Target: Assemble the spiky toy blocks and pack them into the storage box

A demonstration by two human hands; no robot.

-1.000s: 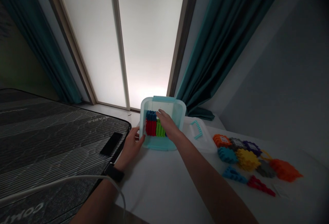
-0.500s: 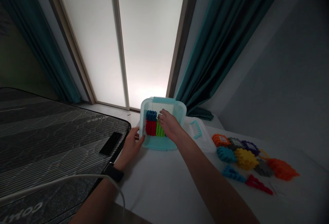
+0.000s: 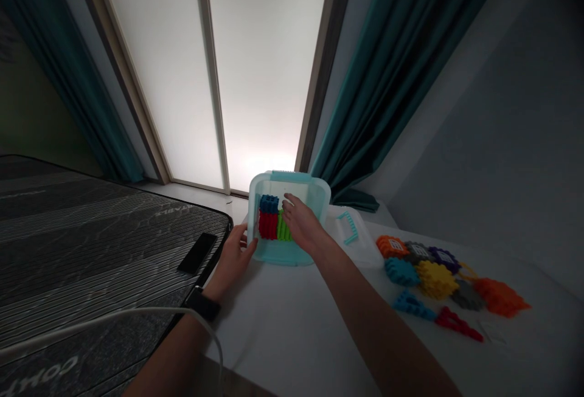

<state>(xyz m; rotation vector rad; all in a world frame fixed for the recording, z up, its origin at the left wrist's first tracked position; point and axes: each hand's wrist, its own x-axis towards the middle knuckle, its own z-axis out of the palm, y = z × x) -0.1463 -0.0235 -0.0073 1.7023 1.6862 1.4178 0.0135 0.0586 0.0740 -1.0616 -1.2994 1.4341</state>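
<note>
A clear plastic box with a teal rim (image 3: 314,193) stands on the white table (image 3: 292,330). Inside it, blue (image 3: 269,203), red (image 3: 267,225) and green (image 3: 283,231) toothed plastic pieces stand on edge in rows. My right hand (image 3: 302,222) reaches into the box, its fingers curled down over the green pieces; what they hold, if anything, is hidden. My left hand (image 3: 234,256) grips the box's left wall, thumb against the side. A dark watch (image 3: 202,304) sits on that wrist.
The box's clear lid with a teal handle (image 3: 352,228) lies just right of the box. Several loose orange, grey, purple, yellow, blue and red pieces (image 3: 438,278) lie at the right. A dark mattress (image 3: 91,245) with a phone (image 3: 197,253) and a white cable (image 3: 104,324) is at the left.
My right hand's fingers have curled and shifted slightly over the green pieces inside the box. My left hand has stayed on the box's side.
</note>
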